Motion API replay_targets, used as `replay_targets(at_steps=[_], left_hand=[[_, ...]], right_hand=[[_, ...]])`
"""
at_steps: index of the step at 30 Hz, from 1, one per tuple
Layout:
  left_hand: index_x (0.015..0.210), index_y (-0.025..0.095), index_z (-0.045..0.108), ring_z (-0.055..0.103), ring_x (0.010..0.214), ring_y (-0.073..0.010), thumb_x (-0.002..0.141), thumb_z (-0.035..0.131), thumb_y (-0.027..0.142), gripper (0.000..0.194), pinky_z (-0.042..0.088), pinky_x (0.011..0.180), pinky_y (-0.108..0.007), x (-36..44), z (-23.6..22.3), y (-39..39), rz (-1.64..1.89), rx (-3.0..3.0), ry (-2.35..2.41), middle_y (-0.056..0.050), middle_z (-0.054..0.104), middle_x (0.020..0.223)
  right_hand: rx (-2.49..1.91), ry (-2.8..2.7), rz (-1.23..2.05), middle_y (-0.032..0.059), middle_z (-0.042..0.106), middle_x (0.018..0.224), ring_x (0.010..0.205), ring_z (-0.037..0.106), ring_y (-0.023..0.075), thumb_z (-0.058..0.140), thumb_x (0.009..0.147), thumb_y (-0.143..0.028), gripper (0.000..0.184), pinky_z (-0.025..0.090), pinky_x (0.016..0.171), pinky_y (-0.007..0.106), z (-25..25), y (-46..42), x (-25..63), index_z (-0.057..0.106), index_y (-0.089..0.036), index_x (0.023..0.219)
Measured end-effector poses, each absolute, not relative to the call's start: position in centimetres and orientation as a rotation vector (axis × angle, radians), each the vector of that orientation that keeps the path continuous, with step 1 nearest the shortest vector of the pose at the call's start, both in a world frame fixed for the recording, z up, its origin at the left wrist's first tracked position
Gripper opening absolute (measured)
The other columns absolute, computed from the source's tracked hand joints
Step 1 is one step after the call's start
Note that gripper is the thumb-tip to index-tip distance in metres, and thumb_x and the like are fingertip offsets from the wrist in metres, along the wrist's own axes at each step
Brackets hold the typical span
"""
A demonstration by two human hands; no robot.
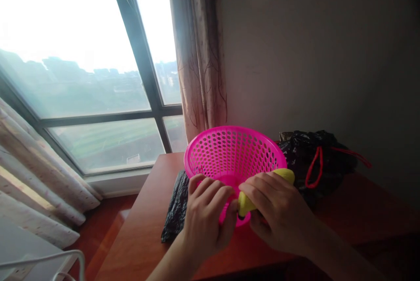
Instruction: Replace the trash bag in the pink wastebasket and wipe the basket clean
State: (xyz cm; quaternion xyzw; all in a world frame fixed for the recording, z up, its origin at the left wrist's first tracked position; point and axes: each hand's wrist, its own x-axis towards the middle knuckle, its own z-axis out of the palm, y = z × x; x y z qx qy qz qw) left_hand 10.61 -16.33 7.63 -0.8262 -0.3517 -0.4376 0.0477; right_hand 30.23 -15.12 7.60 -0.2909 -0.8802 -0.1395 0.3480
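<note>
A yellow banana [246, 204] with a dark tip at its near left end lies in my right hand [278, 211], whose fingers wrap over its middle. The rounded far end sticks out beyond my knuckles. My left hand [208, 211] is closed, fingers curled towards the thumb, right beside the dark tip; what it pinches, if anything, is hidden. Both hands are in front of a bright pink perforated plastic basket [234, 147], over its near side. The hands cover much of the basket's lower part.
The basket stands on a reddish-brown wooden table [138, 228]. A folded black plastic bag [173, 211] lies left of it. Behind right is a bulky black bag [315, 158] with red drawstrings [315, 169]. Beyond are a window [82, 75], curtains [203, 62] and a wall.
</note>
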Motion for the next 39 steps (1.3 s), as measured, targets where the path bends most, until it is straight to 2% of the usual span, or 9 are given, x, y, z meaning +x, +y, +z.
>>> replay_targets(at_steps=[6,13,17,21,25,31,34,36,39], left_hand=[[0.066,0.02,0.052,0.043,0.06,-0.0157,0.098,0.043,0.021,0.033,0.038,0.074,-0.038,7.6,7.7,-12.3,-1.576,-2.538,-1.013,0.0,0.05,0.058],[0.054,0.02,0.05,0.043,0.056,-0.0152,0.1,0.042,0.04,0.051,0.042,0.08,-0.04,3.0,7.9,-7.0,-1.719,-2.763,-0.996,0.0,0.047,0.053],[0.05,0.02,0.049,0.049,0.058,-0.0168,0.097,0.046,0.047,0.054,0.044,0.088,-0.043,2.2,8.0,-5.6,-1.809,-2.738,-1.049,0.0,0.049,0.051],[0.063,0.019,0.062,0.063,0.081,-0.0243,0.095,0.05,0.049,0.045,0.044,0.096,-0.047,2.4,8.0,-5.9,-1.825,-2.699,-1.042,-0.006,0.064,0.067],[0.091,0.019,0.071,0.063,0.101,-0.0269,0.099,0.045,0.037,0.033,0.046,0.095,-0.046,3.4,8.2,-8.0,-1.785,-2.573,-0.999,-0.011,0.072,0.095],[0.106,0.021,0.066,0.064,0.1,-0.0259,0.089,0.052,0.017,0.022,0.047,0.092,-0.044,8.4,8.6,-14.4,-1.453,-2.534,-0.953,-0.009,0.071,0.103],[0.116,0.02,0.06,0.063,0.106,-0.029,0.082,0.053,0.012,0.036,0.041,0.1,-0.048,10.9,8.2,-16.6,-1.269,-2.499,-0.944,-0.01,0.072,0.108],[0.119,0.018,0.058,0.062,0.11,-0.0303,0.08,0.049,0.011,0.04,0.038,0.102,-0.049,11.7,7.8,-17.2,-1.284,-2.455,-0.964,-0.012,0.071,0.11],[0.114,0.018,0.056,0.062,0.1,-0.0282,0.081,0.047,0.013,0.034,0.042,0.096,-0.048,11.9,7.5,-17.1,-1.375,-2.457,-0.977,-0.012,0.068,0.102]], right_hand=[[-0.717,-2.35,-0.332,0.0094,0.067,0.1,0.089,0.059,0.0261,0.051,0.08,-0.016,0.032,0.044,0.082,0.043,7.8,-13.5,32.8,0.056,-0.016,0.111],[-0.642,-2.398,-0.141,0.0047,0.065,0.092,0.087,0.06,0.0222,0.051,0.072,-0.011,0.032,0.045,0.082,0.039,8.8,-12.3,35.3,0.055,-0.02,0.102],[-0.638,-2.374,-0.12,0.0047,0.066,0.096,0.094,0.06,0.0238,0.053,0.07,-0.01,0.037,0.042,0.093,0.044,8.8,-12.0,35.7,0.056,-0.02,0.105],[-0.661,-2.365,-0.149,0.0064,0.066,0.102,0.1,0.059,0.0259,0.053,0.071,-0.011,0.043,0.039,0.098,0.051,8.2,-11.8,35.9,0.056,-0.02,0.113],[-0.674,-2.313,-0.21,0.009,0.065,0.107,0.099,0.06,0.0267,0.053,0.07,-0.011,0.052,0.041,0.097,0.053,7.7,-11.9,35.7,0.052,-0.018,0.121],[-0.711,-2.256,-0.314,0.0104,0.067,0.105,0.098,0.062,0.0272,0.053,0.08,-0.015,0.037,0.047,0.092,0.05,7.6,-13.3,33.7,0.056,-0.018,0.116],[-0.719,-2.224,-0.401,0.0121,0.069,0.109,0.101,0.062,0.0273,0.052,0.087,-0.016,0.033,0.048,0.093,0.048,7.8,-14.4,32.1,0.058,-0.015,0.119],[-0.721,-2.216,-0.435,0.0125,0.069,0.11,0.1,0.063,0.0263,0.05,0.09,-0.016,0.033,0.049,0.092,0.046,8.0,-15.1,31.2,0.058,-0.013,0.122],[-0.733,-2.228,-0.464,0.0126,0.07,0.109,0.097,0.064,0.0257,0.047,0.092,-0.015,0.035,0.049,0.089,0.044,8.3,-15.8,30.3,0.058,-0.012,0.125]])
